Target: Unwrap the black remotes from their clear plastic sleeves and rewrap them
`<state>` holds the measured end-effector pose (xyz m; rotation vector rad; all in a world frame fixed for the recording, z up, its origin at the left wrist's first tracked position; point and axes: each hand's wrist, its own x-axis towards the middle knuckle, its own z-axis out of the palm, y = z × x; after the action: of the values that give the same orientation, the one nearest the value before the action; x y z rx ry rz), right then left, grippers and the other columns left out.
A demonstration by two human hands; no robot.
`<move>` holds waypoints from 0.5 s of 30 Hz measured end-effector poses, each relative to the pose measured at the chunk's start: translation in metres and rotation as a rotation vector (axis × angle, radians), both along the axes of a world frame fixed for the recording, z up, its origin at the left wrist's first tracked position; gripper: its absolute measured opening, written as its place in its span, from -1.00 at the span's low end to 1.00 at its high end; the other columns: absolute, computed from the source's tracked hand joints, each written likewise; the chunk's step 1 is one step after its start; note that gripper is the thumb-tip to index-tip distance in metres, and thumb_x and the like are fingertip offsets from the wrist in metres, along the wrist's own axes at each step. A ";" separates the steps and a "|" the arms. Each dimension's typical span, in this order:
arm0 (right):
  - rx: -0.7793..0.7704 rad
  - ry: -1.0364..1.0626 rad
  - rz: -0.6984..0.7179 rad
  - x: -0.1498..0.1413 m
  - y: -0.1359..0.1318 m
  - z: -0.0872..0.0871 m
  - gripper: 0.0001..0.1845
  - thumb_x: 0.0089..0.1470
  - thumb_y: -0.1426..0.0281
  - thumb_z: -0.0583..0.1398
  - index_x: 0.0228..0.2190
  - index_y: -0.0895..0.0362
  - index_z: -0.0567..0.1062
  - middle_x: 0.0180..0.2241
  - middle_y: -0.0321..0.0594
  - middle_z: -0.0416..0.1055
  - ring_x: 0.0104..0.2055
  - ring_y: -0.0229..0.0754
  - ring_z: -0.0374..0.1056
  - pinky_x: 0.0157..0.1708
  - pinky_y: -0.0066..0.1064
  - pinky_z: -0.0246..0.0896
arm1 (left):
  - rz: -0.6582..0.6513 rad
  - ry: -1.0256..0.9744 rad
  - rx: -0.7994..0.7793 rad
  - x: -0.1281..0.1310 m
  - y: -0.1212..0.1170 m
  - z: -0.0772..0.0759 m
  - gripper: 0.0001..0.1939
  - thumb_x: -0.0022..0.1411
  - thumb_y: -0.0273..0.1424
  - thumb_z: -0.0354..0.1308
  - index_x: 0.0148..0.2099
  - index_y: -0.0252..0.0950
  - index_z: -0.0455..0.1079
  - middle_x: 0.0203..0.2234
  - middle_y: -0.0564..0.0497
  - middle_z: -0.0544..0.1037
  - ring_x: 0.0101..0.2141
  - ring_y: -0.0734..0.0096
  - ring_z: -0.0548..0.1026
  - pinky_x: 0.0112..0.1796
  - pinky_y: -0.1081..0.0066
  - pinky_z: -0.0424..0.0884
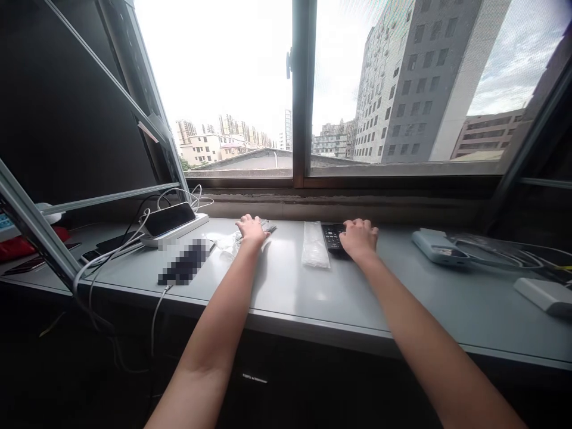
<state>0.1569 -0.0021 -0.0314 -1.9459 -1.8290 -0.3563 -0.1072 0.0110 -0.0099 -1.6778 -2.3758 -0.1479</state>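
Both my arms reach out over a grey desk [286, 292] below a window. My left hand [251, 229] rests knuckles up at the far edge, fingers curled over a small dark flat object [269, 226] that is mostly hidden. My right hand [358, 237] lies curled on a black remote control [331, 235], covering its right part. Between the hands lies a clear plastic sleeve [314, 245]. Crumpled clear plastic [227, 243] sits just left of my left hand.
At the left stand a white power strip with a phone on it [172, 223] and several cables, plus a blurred-out dark item [184, 262]. A metal frame [31, 226] slants across the left. At the right lie a pale blue phone case [438, 246], cables and a white adapter [543, 295].
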 end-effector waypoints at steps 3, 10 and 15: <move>-0.151 0.042 -0.076 0.008 0.008 -0.008 -0.57 0.14 0.35 0.02 -0.02 0.23 0.46 -0.04 0.14 0.40 0.02 0.15 0.27 -0.11 -0.09 0.14 | 0.010 -0.025 -0.055 -0.005 0.004 -0.006 -0.29 0.17 -0.03 0.08 0.30 -0.20 0.15 0.23 -0.33 0.19 0.23 -0.28 0.01 0.09 -0.14 -0.01; -0.175 0.094 -0.038 0.006 0.009 -0.009 -0.56 0.18 0.28 0.01 0.01 0.20 0.43 0.00 0.13 0.38 0.04 0.12 0.27 -0.07 -0.10 0.14 | 0.046 -0.144 -0.119 -0.008 0.008 -0.008 -0.41 0.19 -0.10 0.08 0.20 -0.28 0.28 0.12 -0.39 0.31 0.09 -0.25 0.27 -0.01 -0.04 0.20; -0.072 0.109 0.197 -0.004 0.003 -0.001 -0.60 0.19 0.28 0.03 0.01 0.08 0.44 0.08 -0.06 0.34 0.11 0.00 0.19 0.06 -0.11 0.04 | 0.028 -0.048 -0.048 0.000 0.006 -0.006 -0.36 0.23 0.01 -0.05 0.24 -0.23 0.24 0.18 -0.34 0.25 0.17 -0.20 0.17 0.12 -0.10 -0.02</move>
<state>0.1533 0.0007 -0.0320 -1.7738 -1.9639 -0.1207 -0.1075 0.0172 -0.0160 -1.6799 -2.4554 -0.1284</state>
